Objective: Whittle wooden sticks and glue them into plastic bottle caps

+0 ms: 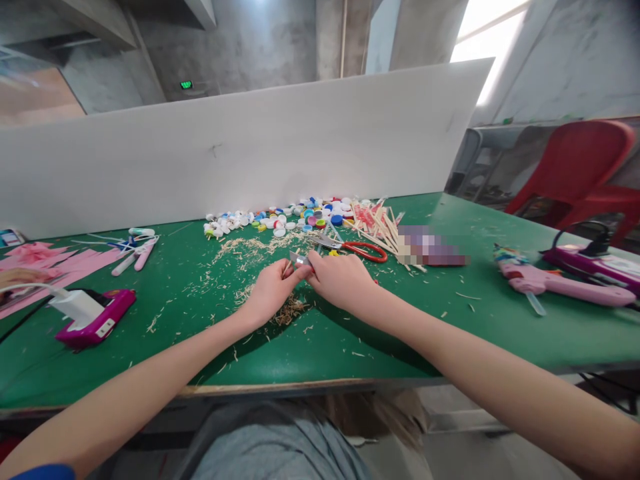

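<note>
My right hand (343,277) is closed on a utility knife, whose short silver blade (300,259) points left toward my other hand. My left hand (271,288) pinches a thin wooden stick (287,269), mostly hidden by the fingers. Both hands meet above the middle of the green table, fingertips close together at the blade. Beneath them lies a small pile of brown shavings (290,311). Pale wood shavings (240,250) are scattered behind and around. Just beyond my right hand rest scissors (367,250) with orange-red handles.
Bottle caps (280,220) line the white board (225,160). Wooden sticks (383,233) lie right of them. A pink glue gun (565,280) and a magenta power strip (600,260) are at right. Another strip (100,327), pink sheets (75,270) and another person's hand (20,279) are left.
</note>
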Demonstrator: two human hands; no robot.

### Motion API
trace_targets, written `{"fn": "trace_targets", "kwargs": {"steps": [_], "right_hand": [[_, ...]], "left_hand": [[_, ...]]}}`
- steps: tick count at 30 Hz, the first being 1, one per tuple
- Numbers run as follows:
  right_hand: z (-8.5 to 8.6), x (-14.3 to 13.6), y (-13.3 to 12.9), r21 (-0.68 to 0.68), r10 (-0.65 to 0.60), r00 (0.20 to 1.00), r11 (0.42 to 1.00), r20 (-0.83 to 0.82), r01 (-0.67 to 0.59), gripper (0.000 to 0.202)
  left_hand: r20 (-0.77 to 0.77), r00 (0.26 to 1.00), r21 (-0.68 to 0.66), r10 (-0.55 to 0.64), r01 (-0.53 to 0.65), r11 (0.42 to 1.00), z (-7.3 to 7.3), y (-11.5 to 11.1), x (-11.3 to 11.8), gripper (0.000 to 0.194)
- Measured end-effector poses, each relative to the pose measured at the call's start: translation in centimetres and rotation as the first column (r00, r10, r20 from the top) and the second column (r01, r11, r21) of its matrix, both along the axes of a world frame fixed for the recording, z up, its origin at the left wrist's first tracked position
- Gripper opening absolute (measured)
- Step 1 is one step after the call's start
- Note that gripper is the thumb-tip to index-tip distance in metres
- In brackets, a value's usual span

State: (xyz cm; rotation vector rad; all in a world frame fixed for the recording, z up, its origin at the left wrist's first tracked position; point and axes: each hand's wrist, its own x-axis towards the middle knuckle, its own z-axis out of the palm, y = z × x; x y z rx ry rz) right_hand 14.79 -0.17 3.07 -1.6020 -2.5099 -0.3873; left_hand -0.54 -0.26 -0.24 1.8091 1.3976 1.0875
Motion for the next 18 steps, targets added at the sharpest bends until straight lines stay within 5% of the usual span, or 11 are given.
{"fn": "trace_targets", "kwargs": {"steps": [6,18], "right_hand": [[0.3,0.4,0.2,-0.022,0.076,0.997,0.997,-0.011,-0.076,0.036],[0.0,-0.5,-0.8,0.013,-0.064,0.998,0.998,-0.026,0.064,0.029]], "left_hand": [[0.022,0.997,0.045,-0.077,0.076,0.996,-0.2,0.3,-0.4,0.036],[-0.053,0.998,-0.010,0.033,-0.034,0.999,0.4,-0.1,0.1,0.039]]}}
